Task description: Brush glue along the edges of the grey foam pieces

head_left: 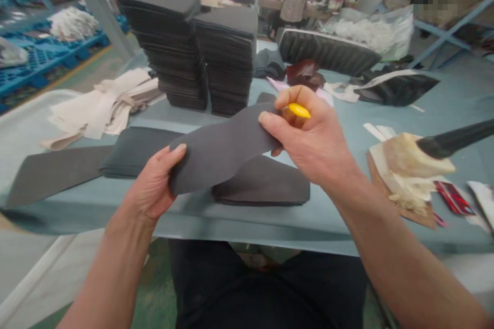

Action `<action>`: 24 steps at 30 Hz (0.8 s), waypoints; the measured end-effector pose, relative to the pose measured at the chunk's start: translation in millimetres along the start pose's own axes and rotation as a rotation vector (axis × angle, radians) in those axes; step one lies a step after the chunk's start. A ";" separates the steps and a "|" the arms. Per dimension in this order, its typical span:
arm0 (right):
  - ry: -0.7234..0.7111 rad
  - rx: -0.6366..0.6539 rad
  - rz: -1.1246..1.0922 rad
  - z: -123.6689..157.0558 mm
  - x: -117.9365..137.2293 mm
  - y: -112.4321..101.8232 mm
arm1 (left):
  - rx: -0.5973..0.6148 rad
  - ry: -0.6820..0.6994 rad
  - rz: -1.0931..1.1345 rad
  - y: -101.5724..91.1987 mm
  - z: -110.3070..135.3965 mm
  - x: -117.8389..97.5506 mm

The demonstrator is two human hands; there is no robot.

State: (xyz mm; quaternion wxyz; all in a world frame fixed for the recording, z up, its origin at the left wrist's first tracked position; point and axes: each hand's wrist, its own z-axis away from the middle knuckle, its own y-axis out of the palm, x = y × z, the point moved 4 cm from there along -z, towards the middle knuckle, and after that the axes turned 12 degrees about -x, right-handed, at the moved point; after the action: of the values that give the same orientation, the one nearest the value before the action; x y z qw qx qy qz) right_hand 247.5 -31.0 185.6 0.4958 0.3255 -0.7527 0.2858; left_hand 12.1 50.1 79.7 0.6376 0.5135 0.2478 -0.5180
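A dark grey flat sheet point(224, 149) is stretched between my two hands, bending slightly in the middle. My left hand point(156, 177) pinches its left end, thumb on top. At the other end, my right hand point(309, 131) grips the sheet between thumb and fingers. A small yellow object point(299, 110) with a rounded tip pokes out of that same hand; most of it is hidden by the fingers. Below the held sheet lies a low pile of similar grey sheets point(266, 185). Another pile of grey sheets point(135, 149) lies beside my left hand, next to a single grey piece point(57, 172).
Two tall stacks of dark sheets point(165, 46) point(227, 56) stand behind the hands. Cream strips point(111, 103) lie at left. To the right are a glue-crusted block with a dark handle point(409, 154) and a red item point(454, 198). A person point(295, 2) sits far back.
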 end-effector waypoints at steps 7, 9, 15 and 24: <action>-0.065 -0.196 0.247 31.0 -39.9 -71.0 | 0.124 0.183 -0.407 40.6 -5.3 -4.3; -0.116 -0.227 0.348 41.8 -51.8 -87.9 | 0.181 0.214 -0.525 46.0 -6.7 -6.6; -0.092 -0.293 0.499 65.3 -78.5 -111.1 | 0.325 0.209 -0.825 53.6 -5.2 -8.5; -0.151 -0.378 0.642 75.8 -72.5 -120.1 | 0.301 0.222 -0.979 58.4 -5.3 -1.6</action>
State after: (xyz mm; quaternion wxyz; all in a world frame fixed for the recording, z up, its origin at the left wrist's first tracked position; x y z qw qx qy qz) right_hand 319.3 -148.1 104.7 0.3757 -0.0038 -0.8901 0.2580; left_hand 66.2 51.8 102.4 0.2096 0.4753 0.4477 -0.7278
